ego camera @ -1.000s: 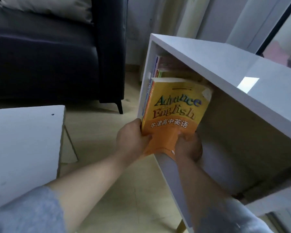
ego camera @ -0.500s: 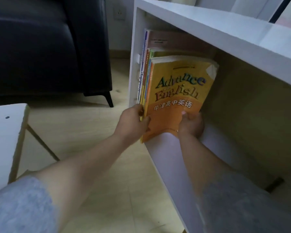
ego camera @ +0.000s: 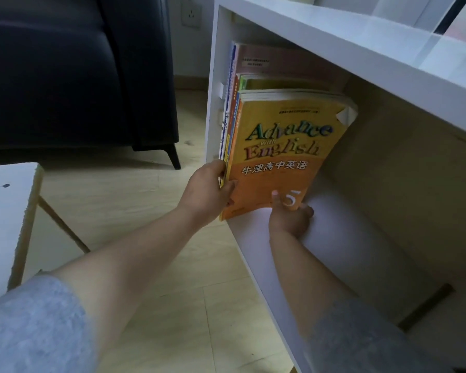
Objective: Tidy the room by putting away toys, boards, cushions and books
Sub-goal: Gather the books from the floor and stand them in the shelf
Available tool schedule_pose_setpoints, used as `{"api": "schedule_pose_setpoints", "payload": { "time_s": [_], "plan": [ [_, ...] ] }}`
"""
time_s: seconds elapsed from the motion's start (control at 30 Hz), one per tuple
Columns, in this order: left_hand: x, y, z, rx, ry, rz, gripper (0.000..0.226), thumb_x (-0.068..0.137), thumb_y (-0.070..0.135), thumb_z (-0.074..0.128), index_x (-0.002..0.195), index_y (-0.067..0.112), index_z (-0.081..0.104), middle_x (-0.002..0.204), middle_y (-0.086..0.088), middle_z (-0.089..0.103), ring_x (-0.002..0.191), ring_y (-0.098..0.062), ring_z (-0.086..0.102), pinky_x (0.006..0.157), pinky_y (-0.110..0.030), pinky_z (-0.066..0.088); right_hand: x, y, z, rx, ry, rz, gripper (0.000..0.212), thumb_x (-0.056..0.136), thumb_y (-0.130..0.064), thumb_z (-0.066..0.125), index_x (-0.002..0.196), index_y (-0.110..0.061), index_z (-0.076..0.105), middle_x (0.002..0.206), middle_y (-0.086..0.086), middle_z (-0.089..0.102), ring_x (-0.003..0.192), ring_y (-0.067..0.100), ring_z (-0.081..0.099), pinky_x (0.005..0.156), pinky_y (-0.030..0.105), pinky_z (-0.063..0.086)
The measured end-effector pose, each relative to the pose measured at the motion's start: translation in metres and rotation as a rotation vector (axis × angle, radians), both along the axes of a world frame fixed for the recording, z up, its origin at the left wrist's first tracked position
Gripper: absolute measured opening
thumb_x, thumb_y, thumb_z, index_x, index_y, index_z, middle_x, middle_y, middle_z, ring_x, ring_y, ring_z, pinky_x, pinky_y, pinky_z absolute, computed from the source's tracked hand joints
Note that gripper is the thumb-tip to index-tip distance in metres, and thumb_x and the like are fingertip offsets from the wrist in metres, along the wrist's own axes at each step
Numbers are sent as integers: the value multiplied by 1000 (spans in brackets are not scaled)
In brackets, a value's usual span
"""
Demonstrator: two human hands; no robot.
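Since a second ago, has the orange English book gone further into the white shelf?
Yes. The orange English book slid inward: its lower edge, earlier hanging past the front lip of the white shelf, now rests on its floor.

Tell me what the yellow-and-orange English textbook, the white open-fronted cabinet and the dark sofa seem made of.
Yellow-and-orange English textbook: paper, soft glossy card cover; its top corner is dog-eared. White open-fronted cabinet: probably laminated board, glossy; its top mirrors window light. Dark sofa: leather or imitation, going by its smooth faint sheen.
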State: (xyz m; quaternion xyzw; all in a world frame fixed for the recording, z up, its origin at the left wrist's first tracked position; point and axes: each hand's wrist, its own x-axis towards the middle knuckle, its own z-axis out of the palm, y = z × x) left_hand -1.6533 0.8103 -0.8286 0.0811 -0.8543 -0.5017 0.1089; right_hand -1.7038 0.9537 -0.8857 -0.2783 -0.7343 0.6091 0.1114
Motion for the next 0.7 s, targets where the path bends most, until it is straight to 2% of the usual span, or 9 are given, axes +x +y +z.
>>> {"api": "schedule_pose_setpoints", "payload": {
  "time_s": [0.13, 0.2, 0.27, 0.33, 0.4, 0.5, 0.63, 0.7],
  "plan": [
    [-3, 0, -1, 7, -2, 18, 16, 95, 17, 54, 109, 13, 57, 108, -5, 59, 65, -20, 69, 58, -32, 60, -7, 0, 0, -58, 86, -7, 66, 77, -33, 78, 129, -4, 48, 127, 16, 56, 109, 34, 60, 80, 32, 48],
    [-6, 1, -2, 7, -8, 27, 16, 95, 17, 54, 109, 13, 57, 107, -4, 60, 64, -19, 69, 55, -27, 58, -11, -4, 0, -131, 180, 38, 55, 73, -33, 81, 117, -15, 54, 113, 7, 61, 102, 30, 64, 84, 40, 54],
    [-9, 4, -1, 15, -3, 25, 17, 94, 15, 54, 111, 12, 58, 106, -6, 61, 66, -21, 69, 56, -29, 59, -12, -10, -2, -192, 251, 58, 52, 62, -44, 83, 103, -30, 53, 101, -3, 62, 95, 25, 66, 82, 50, 57],
    [-13, 5, -1, 44, 6, 22, 17, 94, 12, 54, 110, 8, 60, 105, -10, 61, 66, -26, 69, 63, -39, 60, -18, -12, -8, -220, 274, 58, 58, 53, -53, 81, 99, -36, 49, 103, -4, 61, 95, 23, 65, 81, 51, 57],
    [-17, 4, 0, 62, -1, 30, 18, 93, 11, 55, 110, 5, 60, 105, -12, 61, 65, -27, 70, 65, -42, 60, -20, -14, -7, -227, 285, 70, 59, 61, -44, 84, 105, -31, 47, 112, 1, 58, 97, 22, 63, 83, 52, 56],
    [-22, 1, 0, 107, -3, 50, 20, 93, 11, 56, 112, 5, 61, 105, -9, 64, 65, -27, 70, 66, -40, 60, -28, -16, -7, -209, 277, 102, 51, 73, -30, 82, 110, -21, 48, 118, 6, 58, 99, 22, 63, 84, 43, 56],
    [-25, -1, -3, 140, 24, 70, 20, 92, 12, 59, 110, 7, 63, 103, -7, 65, 63, -23, 70, 64, -38, 60, -34, -21, -5, -219, 292, 129, 55, 76, -25, 79, 120, -9, 51, 116, 7, 59, 98, 21, 63, 69, 19, 51],
    [-25, 2, -6, 205, 42, 114, 22, 90, 12, 63, 111, 6, 63, 102, -7, 66, 65, -21, 70, 63, -33, 60, -33, -21, -6, -245, 319, 115, 53, 77, -21, 79, 120, -9, 51, 112, 3, 58, 94, 17, 62, 68, 14, 51]
  ]
}}
